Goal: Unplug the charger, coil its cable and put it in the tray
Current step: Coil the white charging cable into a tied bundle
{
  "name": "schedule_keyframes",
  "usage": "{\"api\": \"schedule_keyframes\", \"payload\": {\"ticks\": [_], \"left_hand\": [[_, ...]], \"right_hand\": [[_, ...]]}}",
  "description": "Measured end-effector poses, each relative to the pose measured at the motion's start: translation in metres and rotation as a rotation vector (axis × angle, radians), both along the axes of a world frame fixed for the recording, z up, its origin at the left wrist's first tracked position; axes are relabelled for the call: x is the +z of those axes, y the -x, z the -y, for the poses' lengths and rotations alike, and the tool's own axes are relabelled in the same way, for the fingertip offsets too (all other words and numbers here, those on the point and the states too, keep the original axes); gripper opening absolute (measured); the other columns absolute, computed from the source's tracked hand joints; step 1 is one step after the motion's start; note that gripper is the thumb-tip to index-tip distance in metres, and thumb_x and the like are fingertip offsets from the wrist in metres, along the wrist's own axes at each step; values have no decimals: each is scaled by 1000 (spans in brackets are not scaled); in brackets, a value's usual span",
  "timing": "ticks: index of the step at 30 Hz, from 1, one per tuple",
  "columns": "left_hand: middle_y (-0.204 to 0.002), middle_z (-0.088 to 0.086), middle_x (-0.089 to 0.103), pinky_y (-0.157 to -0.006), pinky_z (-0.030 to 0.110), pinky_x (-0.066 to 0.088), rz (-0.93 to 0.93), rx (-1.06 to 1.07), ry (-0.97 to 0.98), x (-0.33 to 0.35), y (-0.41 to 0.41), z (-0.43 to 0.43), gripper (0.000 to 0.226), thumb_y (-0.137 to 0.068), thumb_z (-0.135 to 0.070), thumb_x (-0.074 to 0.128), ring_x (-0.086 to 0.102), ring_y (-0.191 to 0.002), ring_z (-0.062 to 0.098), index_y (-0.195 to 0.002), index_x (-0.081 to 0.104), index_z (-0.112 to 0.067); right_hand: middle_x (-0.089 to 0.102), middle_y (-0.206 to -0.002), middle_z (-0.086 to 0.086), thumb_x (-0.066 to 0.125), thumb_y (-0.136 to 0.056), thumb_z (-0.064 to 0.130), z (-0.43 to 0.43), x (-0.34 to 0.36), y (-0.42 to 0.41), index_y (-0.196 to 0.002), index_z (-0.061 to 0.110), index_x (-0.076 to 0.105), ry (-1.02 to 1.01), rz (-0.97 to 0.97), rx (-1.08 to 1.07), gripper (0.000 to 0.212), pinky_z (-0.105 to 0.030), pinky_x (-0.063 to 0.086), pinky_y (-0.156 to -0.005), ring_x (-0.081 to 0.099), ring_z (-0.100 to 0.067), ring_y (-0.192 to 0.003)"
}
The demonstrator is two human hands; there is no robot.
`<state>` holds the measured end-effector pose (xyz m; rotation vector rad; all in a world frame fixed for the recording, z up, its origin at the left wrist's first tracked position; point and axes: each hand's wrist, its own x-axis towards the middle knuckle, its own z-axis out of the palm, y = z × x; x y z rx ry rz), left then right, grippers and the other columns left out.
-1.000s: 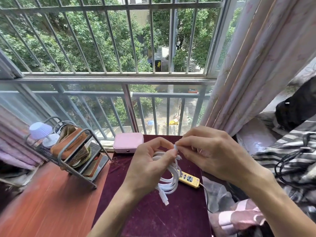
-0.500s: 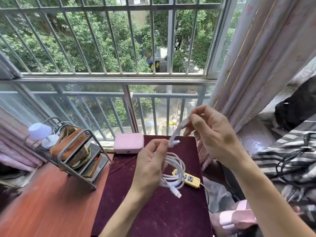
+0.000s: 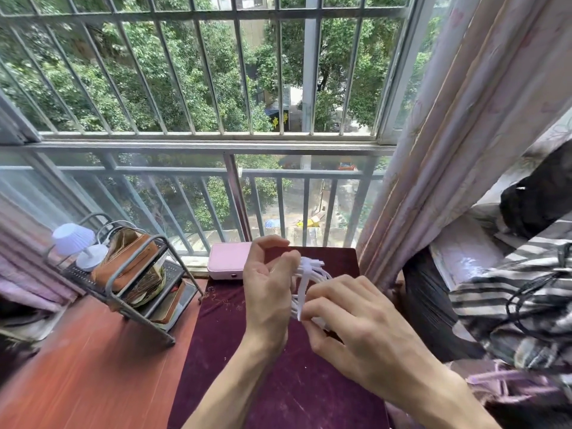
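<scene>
Head view looks down over my two hands, which meet just right of the frame's centre above a dark red cloth (image 3: 278, 382). My left hand (image 3: 267, 292) grips the coiled white cable (image 3: 312, 270), thumb and fingers closed round the bundle, so the loops fan out to the right of my knuckles. My right hand (image 3: 356, 323) comes in from the lower right and pinches a flat white strip of the same cable between thumb and forefinger, right against the coil; the strip runs upward from my fingertips (image 3: 306, 311) to the top of the bundle. The whole coil is held in the air, clear of the cloth, and the charger's plug end is hidden behind my hands, so I cannot tell where it sits.

Just behind my left hand, at the far edge of the cloth, lies a pink box (image 3: 229, 261) against the window rail. In the left middle of the frame stands a grey metal rack (image 3: 139, 308) on the reddish wooden surface (image 3: 77, 366), holding a brown pouch (image 3: 130, 264) and a small white lamp (image 3: 77, 246). A pale curtain (image 3: 448, 150) hangs down the right side. At the far right, a black cord (image 3: 526, 301) lies on striped fabric (image 3: 510, 274). Window bars (image 3: 216, 72) and green trees fill the upper part of the frame.
</scene>
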<state>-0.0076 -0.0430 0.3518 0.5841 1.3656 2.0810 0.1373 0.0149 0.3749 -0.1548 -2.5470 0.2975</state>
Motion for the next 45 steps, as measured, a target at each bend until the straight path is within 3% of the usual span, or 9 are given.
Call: {"api": "schedule_keyframes", "payload": {"ticks": [3, 8, 11, 25, 29, 33, 36, 39, 45], "left_hand": [[-53, -8, 48, -42, 21, 37, -72, 19, -5, -1, 0, 3, 19, -85, -4, 63, 44, -41, 5, -93, 56, -20], [-55, -4, 45, -50, 30, 36, -164, 17, -66, 7, -4, 9, 16, -76, -14, 66, 42, -44, 14, -85, 57, -25], [-53, -1, 47, -44, 41, 36, -233, -7, -90, 13, -9, 17, 15, -80, -17, 66, 42, -43, 18, -87, 56, -25], [-48, -7, 49, -43, 19, 36, -438, -11, -197, 34, -23, 28, 16, -88, -9, 58, 42, -37, 10, -90, 58, -25], [-54, 23, 47, -35, 46, 38, -416, -20, -186, 34, -28, 26, 12, -96, -15, 55, 45, -37, 39, -97, 58, -27], [-61, -8, 54, -45, 35, 54, -405, 0, -183, 31, -30, 22, 11, -99, -15, 49, 59, -47, 23, -101, 55, -25], [-61, 0, 63, -44, 33, 53, -374, -36, -159, 25, -29, 21, 12, -98, -13, 51, 66, -47, 21, -102, 53, -24], [-69, 33, 62, -47, 60, 55, -325, -39, -115, 22, -33, 19, 11, -95, -17, 56, 69, -55, 48, -104, 53, -22], [-67, 21, 67, -55, 67, 51, -378, -50, -30, 10, -37, 11, 9, -99, -26, 53, 66, -60, 47, -108, 51, -25]], "right_hand": [[73, -98, 6, 73, -96, 25, 0, -1, -1, -97, 17, 78, 38, -16, 13, 10, -36, 54, -70, 68, -17, -84], [67, -77, 7, 81, -90, 36, -15, 19, -8, -96, 27, 77, 682, -251, -56, 11, -13, 46, -60, 60, -8, -61], [73, -81, 5, 78, -87, 52, -22, 25, -9, -102, 31, 76, 876, -221, -129, 26, -27, 48, -54, 55, -22, -60], [80, -86, 6, 77, -89, 47, -10, 31, -12, -102, 32, 82, 1055, -146, -71, 20, -18, 48, -62, 60, 2, -63], [75, -78, 8, 77, -89, 50, -8, 26, -13, -102, 33, 81, 1066, -166, -65, 22, -20, 45, -60, 52, -3, -61], [68, -76, 19, 80, -85, 52, -8, 22, -14, -102, 34, 80, 982, -144, -52, 25, -3, 39, -57, 53, 3, -56], [67, -106, 10, 83, -81, 57, -16, 16, -16, -103, 37, 77, 855, -102, -91, 31, -4, 44, -73, 65, -1, -83], [68, -125, 6, 85, -83, 49, -26, 14, -15, -107, 31, 72, 905, -33, 14, 32, -19, 50, -97, 67, -13, -121], [61, -74, 13, 84, -81, 25, -35, 6, -14, -108, 28, 61, 855, 43, -9, 35, -20, 45, -53, 53, -2, -57]]}}
